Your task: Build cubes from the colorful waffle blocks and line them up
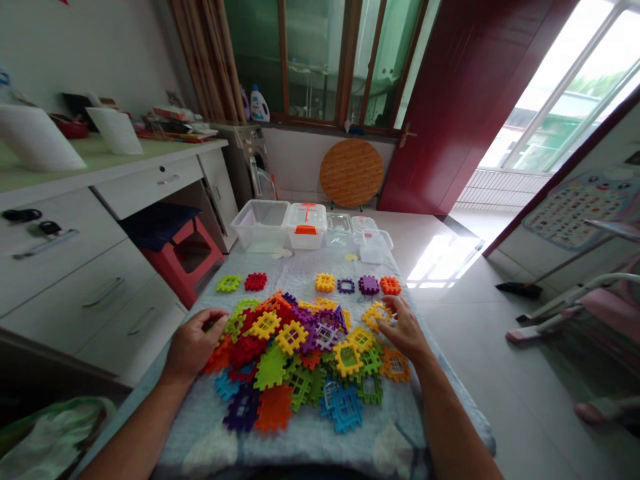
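A heap of colourful plastic interlocking building tiles (270,367) with notched edges lies in front of me, some with window-like openings. My right hand (404,328) is at the heap's right side, its thumb and fingers closed on a yellow building tile (375,316). At the left edge my left hand (193,343) has its fingers curled, thumb close to the index finger. Its fingertips are beside a light green tile (234,327); whether they grip anything is hidden. Behind the heap stand short tile stacks: green (229,284), red (255,282), yellow (325,283), dark purple (345,286), purple (369,285) and orange (391,286).
Clear plastic boxes line the far table edge, including a large bin (260,227) and one with an orange latch (306,230). A patterned cloth (210,447) covers the table. A red stool (175,247) and a white drawer desk (105,287) stand at left; a pink chair (610,307) at right.
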A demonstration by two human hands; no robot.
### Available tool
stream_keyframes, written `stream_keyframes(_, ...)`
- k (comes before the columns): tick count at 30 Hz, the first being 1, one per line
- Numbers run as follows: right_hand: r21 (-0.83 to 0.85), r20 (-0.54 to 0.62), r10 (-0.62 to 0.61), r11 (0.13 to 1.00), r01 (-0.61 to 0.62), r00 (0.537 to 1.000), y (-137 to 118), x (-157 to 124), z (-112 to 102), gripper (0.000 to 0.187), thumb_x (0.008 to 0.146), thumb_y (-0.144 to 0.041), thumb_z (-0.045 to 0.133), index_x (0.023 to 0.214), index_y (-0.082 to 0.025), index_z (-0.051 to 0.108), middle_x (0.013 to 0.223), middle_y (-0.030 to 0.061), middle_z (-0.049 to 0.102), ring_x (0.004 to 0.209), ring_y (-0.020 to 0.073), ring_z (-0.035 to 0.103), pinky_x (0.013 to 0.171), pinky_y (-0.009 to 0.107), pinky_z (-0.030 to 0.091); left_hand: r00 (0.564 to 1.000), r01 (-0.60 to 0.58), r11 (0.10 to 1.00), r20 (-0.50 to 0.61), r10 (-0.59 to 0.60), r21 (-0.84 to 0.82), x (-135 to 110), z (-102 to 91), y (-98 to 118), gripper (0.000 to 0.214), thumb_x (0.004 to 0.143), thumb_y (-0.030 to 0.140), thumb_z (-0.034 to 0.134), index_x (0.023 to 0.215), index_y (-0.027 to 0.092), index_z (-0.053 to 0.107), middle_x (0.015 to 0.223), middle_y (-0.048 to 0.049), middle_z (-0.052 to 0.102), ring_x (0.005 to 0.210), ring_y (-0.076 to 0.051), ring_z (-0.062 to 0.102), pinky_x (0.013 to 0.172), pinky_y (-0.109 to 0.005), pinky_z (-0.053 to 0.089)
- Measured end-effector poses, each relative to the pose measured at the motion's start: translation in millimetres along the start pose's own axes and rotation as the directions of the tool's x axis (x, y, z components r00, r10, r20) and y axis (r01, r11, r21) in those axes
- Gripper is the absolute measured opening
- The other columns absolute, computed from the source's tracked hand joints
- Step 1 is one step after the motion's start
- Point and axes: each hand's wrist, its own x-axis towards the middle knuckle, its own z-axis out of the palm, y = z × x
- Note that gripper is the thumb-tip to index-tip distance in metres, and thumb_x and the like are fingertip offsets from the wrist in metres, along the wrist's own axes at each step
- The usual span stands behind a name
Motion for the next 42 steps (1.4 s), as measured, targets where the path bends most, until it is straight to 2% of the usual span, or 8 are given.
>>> stream_keyframes(5, -0.134, 0.097, -0.009, 0.991, 0.022, 0.995, -1, -1, 8, 0.044, 0.072, -0.035, 0.062, 0.113, -0.019, 0.055, 0.11, 0.0094, 0.056, 0.103, 0.0259, 0.055, 0.095, 0.042, 0.042, 1.0, 0.018, 1.0, -0.005, -0.018, 0.009, 0, -0.7, 2, 0.031, 0.073, 0.048, 0.055, 0.081, 0.021, 0.069, 0.08, -0.0034, 0.073, 0.075, -0.021, 0.068, 0.076, -0.027, 0.053)
stream_keyframes(9, -0.208, 0.101, 0.0, 0.978, 0.021, 0.995, 4, 0, 13, 0.049, 0.072, -0.04, 0.065, 0.115, -0.019, 0.055, 0.112, 0.0102, 0.056, 0.107, 0.0279, 0.053, 0.097, 0.044, 0.04, 1.0, 0.006, 1.0, 0.016, -0.006, 0.002, 0, 0.0, 0, 0.031, 0.075, 0.047, 0.055, 0.082, 0.021, 0.069, 0.082, -0.0034, 0.073, 0.077, -0.021, 0.068, 0.076, -0.026, 0.053)
stream_keyframes(17, -0.217, 0.05, -0.003, 0.976, 0.014, 0.999, 2, 3, 19, 0.049, 0.071, -0.039, 0.066, 0.114, -0.017, 0.057, 0.108, 0.0104, 0.06, 0.101, 0.0269, 0.056, 0.092, 0.04, 0.044, 1.0, 0.022, 1.0, 0.021, -0.022, 0.003, 0, 0.4, 1, 0.033, 0.074, 0.049, 0.053, 0.081, 0.02, 0.068, 0.081, -0.0032, 0.073, 0.077, -0.021, 0.068, 0.075, -0.026, 0.052)
stream_keyframes(23, -0.229, 0.053, -0.013, 0.973, 0.025, 0.999, 5, 4, 21, 0.053, 0.072, -0.044, 0.066, 0.117, -0.017, 0.056, 0.11, 0.011, 0.061, 0.104, 0.0284, 0.055, 0.094, 0.042, 0.042, 1.0, 0.011, 1.0, 0.019, -0.011, -0.01, 0, 0.1, 1, 0.032, 0.074, 0.048, 0.054, 0.081, 0.02, 0.068, 0.081, -0.0032, 0.073, 0.077, -0.021, 0.068, 0.075, -0.027, 0.052)
stream_keyframes(31, -0.2, 0.04, 0.001, 0.98, 0.008, 0.999, 4, 4, 18, 0.05, 0.071, -0.036, 0.066, 0.116, -0.017, 0.056, 0.108, 0.0108, 0.062, 0.103, 0.0277, 0.056, 0.094, 0.042, 0.043, 1.0, 0.016, 1.0, 0.021, -0.016, -0.024, 1, 1.3, -2, 0.032, 0.074, 0.048, 0.054, 0.082, 0.021, 0.068, 0.082, -0.0036, 0.073, 0.079, -0.022, 0.068, 0.076, -0.027, 0.052)
stream_keyframes(42, -0.231, 0.027, 0.01, 0.973, -0.003, 1.0, 7, 4, 17, 0.052, 0.07, -0.04, 0.068, 0.116, -0.019, 0.057, 0.108, 0.0101, 0.062, 0.101, 0.0279, 0.056, 0.091, 0.041, 0.044, 1.0, 0.004, 1.0, 0.022, -0.003, -0.026, 0, 2.5, -6, 0.031, 0.075, 0.048, 0.055, 0.083, 0.02, 0.068, 0.083, -0.0036, 0.073, 0.08, -0.022, 0.068, 0.077, -0.027, 0.052)
